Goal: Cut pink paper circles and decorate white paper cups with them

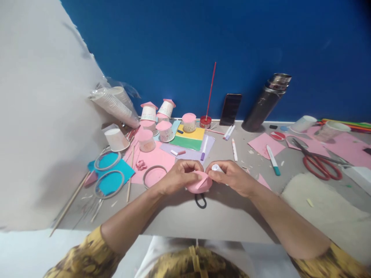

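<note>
Near the table's front edge, my left hand is closed on a pink paper piece, round and folded over itself, with the thumb on top. My right hand is closed around a white tube whose round end points up and left. Its fingertips also touch the right edge of the pink paper. What lies beneath the paper is mostly hidden. A dark loop rests on the table just below it. Beyond my hands stand several white paper cups topped with pink paper, one of them a cup on yellow and green sheets.
To the left lie grey rings on blue paper, wooden sticks and bagged cups. At the back stand a phone and a dark flask. Red-handled scissors, a teal-capped marker and pink paper scraps lie right.
</note>
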{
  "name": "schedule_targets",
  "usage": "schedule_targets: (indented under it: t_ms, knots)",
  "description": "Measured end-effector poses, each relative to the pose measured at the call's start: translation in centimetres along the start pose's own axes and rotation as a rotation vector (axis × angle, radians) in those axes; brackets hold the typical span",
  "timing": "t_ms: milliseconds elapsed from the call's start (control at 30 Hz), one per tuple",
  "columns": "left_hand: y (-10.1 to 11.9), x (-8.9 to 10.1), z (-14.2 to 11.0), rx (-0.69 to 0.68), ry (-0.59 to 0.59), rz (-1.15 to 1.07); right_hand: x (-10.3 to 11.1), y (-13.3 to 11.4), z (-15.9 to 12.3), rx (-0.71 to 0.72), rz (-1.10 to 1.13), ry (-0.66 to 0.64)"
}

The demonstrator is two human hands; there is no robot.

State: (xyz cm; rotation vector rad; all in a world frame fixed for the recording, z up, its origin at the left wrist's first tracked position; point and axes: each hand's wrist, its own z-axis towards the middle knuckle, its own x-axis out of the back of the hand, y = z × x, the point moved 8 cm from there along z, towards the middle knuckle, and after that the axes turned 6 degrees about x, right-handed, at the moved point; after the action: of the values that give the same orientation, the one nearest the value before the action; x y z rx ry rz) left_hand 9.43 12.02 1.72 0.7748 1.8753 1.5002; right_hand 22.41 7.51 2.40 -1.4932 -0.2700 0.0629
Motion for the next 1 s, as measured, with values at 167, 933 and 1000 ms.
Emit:
schedule_targets:
  t_ms: [167, 933, 1000]
  knots:
    - [-0.4, -0.3, 0.0, 0.016, -0.017, -0.023, -0.1, -0.3, -0.1, -0.011, -0.121, 0.055]
    - [-2.8, 0.2, 0.5, 0.196, 0.065, -0.309, 4.5, 1.0, -0.8, -0.032, -0.072, 0.379]
    - [-2.8, 0.3, 0.6, 0.191, 0.095, -0.361, 5.4, 1.2, -1.0, -0.038, -0.082, 0.43]
